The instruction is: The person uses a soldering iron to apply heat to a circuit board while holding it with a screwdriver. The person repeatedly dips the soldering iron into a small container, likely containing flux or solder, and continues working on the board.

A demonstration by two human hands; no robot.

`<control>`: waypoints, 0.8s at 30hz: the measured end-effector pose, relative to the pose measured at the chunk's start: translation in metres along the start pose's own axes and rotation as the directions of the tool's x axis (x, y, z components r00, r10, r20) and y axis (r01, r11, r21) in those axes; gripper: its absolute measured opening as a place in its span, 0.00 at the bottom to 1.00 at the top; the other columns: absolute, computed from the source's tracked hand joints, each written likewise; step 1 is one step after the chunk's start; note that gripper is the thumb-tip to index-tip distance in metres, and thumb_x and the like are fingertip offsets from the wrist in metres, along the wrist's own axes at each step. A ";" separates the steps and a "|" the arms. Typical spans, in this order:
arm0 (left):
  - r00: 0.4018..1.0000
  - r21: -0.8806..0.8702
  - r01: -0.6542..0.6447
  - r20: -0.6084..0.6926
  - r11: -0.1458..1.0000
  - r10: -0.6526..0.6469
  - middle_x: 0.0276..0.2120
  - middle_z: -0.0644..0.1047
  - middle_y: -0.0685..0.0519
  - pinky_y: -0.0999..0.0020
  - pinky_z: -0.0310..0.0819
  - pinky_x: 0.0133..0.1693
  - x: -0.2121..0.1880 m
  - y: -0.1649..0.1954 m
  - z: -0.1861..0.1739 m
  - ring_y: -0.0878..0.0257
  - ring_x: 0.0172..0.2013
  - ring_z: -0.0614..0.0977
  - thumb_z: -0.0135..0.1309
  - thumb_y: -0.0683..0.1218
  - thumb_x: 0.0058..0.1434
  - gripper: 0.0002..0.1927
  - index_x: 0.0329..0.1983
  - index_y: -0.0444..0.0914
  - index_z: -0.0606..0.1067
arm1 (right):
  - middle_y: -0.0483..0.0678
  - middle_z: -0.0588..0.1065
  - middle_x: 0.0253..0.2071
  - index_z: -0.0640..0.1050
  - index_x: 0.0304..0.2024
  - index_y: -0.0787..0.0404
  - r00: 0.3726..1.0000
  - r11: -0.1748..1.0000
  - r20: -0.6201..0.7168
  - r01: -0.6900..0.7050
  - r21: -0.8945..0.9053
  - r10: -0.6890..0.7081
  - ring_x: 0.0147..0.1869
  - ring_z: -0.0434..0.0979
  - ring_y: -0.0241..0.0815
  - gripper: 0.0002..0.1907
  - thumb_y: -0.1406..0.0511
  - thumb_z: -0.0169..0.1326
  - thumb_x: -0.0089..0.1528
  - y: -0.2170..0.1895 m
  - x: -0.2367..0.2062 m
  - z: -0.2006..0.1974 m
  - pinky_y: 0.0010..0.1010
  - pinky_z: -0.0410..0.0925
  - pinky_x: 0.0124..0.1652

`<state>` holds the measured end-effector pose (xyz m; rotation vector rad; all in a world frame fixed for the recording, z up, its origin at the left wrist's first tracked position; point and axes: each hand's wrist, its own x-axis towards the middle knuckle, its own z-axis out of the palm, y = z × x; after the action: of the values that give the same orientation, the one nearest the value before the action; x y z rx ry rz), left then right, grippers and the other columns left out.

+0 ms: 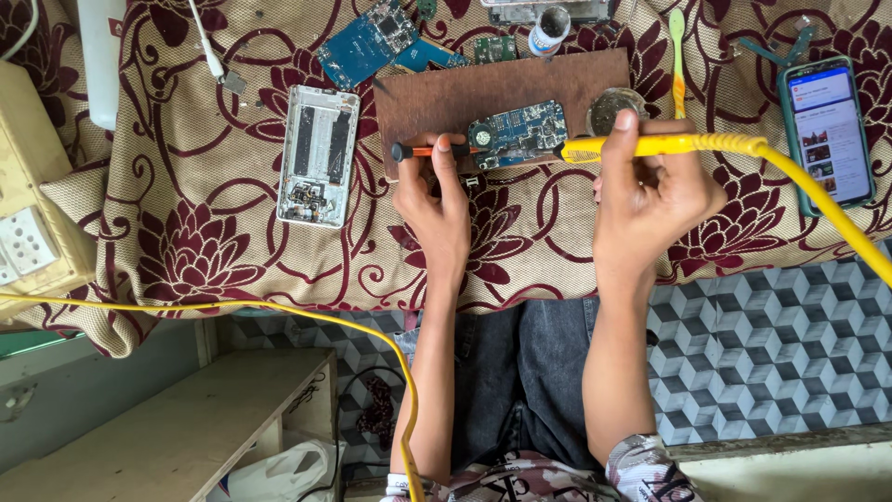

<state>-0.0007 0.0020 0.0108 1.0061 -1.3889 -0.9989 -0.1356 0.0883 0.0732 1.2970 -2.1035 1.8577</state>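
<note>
I'm seeing 2 hands working a blue circuit board (518,135) lying on a brown wooden board (465,93) on the flowered cloth (186,251).
Left hand (435,200) is clamping an orange-and-black screwdriver (429,150), tip touching the board's left edge; right hand (650,191) is gripping a yellow soldering iron (650,145), tip meeting the board's right edge. A small round tin (613,107) is sitting just beside it. An opened white phone frame (319,154) is lying left, a lit smartphone (827,135) far right, both wrists hovering off the cloth.

Bright, even daylight (soft shadows)
</note>
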 end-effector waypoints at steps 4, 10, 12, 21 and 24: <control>0.999 0.043 0.034 -0.002 0.998 -0.034 0.36 0.84 0.51 0.74 0.64 0.25 0.000 0.000 0.000 0.71 0.24 0.75 0.48 0.45 0.76 0.08 0.46 0.35 0.73 | 0.47 0.74 0.23 0.75 0.38 0.71 0.999 0.997 -0.033 0.033 -0.072 -0.035 0.23 0.72 0.31 0.13 0.73 0.57 0.79 0.002 0.002 -0.003 0.21 0.61 0.25; 1.000 0.035 0.002 -0.006 0.999 -0.002 0.38 0.84 0.51 0.74 0.66 0.27 0.000 -0.003 0.000 0.71 0.25 0.76 0.47 0.45 0.77 0.08 0.46 0.35 0.73 | 0.46 0.74 0.24 0.75 0.40 0.70 1.000 1.000 -0.028 0.000 -0.006 -0.001 0.23 0.74 0.29 0.10 0.72 0.56 0.78 0.002 -0.002 -0.001 0.20 0.62 0.24; 1.000 0.043 0.005 -0.008 0.999 -0.004 0.37 0.84 0.50 0.74 0.66 0.26 0.000 -0.004 0.000 0.71 0.25 0.76 0.48 0.44 0.77 0.08 0.46 0.35 0.73 | 0.45 0.75 0.26 0.75 0.40 0.70 1.000 0.999 -0.020 0.018 -0.046 -0.019 0.23 0.74 0.29 0.10 0.72 0.56 0.78 0.002 -0.002 -0.001 0.19 0.62 0.24; 1.000 0.014 -0.011 -0.007 1.000 0.011 0.38 0.83 0.51 0.74 0.69 0.28 0.000 -0.005 0.000 0.71 0.27 0.78 0.47 0.44 0.77 0.08 0.47 0.35 0.73 | 0.46 0.75 0.23 0.74 0.40 0.69 0.999 1.000 -0.034 -0.013 0.021 0.014 0.23 0.74 0.30 0.10 0.72 0.55 0.79 0.002 -0.001 -0.001 0.19 0.63 0.24; 1.000 0.032 0.006 -0.005 0.999 -0.006 0.37 0.84 0.51 0.74 0.66 0.27 -0.001 -0.005 0.000 0.71 0.26 0.77 0.47 0.44 0.77 0.08 0.46 0.35 0.73 | 0.47 0.76 0.27 0.74 0.41 0.69 1.000 1.000 -0.021 -0.022 0.015 0.022 0.24 0.76 0.30 0.10 0.72 0.55 0.78 0.000 -0.002 0.001 0.19 0.66 0.25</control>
<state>-0.0009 0.0013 0.0056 1.0366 -1.4027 -0.9806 -0.1338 0.0888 0.0723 1.2563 -2.1058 1.8904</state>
